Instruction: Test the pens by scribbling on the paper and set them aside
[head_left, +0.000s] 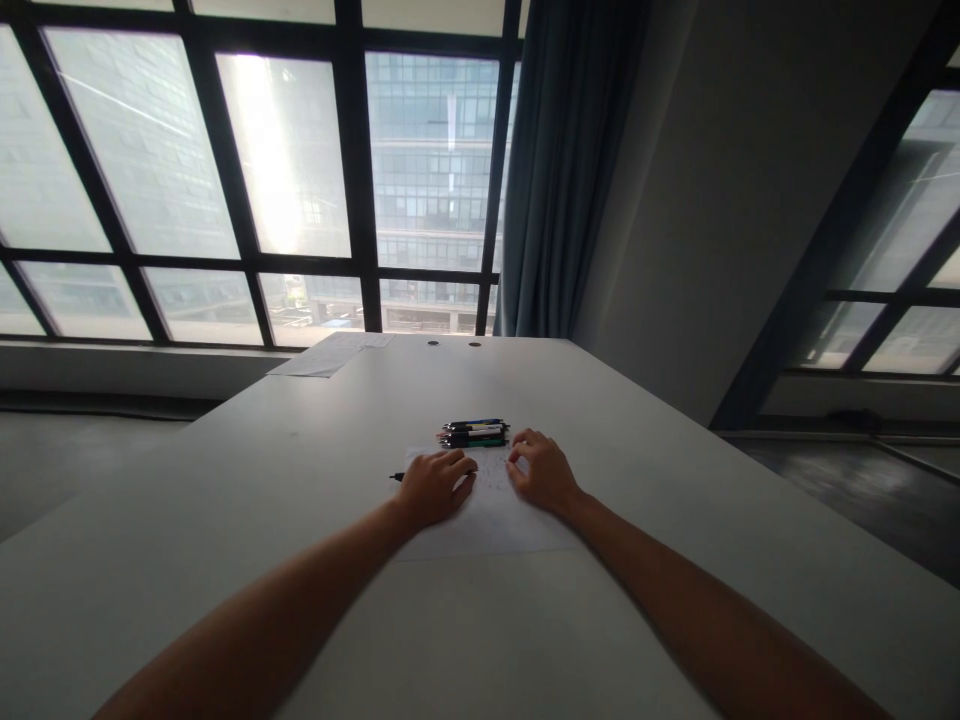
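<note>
A white sheet of paper [491, 520] lies on the pale table [300, 520] in front of me. My left hand [433, 486] rests on the sheet's left edge, fingers closed over a black pen [395, 476] whose tip sticks out to the left. My right hand [545, 471] sits on the sheet's right part with fingers bent and fingertips down, holding nothing I can see. Just beyond both hands lies a small pile of several pens [475, 433], black and coloured, closest to my right fingertips.
Another sheet of paper [330, 355] lies at the table's far left corner, near two cable holes [454, 343]. Large windows [285, 170] and a blue curtain [562, 170] stand behind the table. A grey wall rises to the right.
</note>
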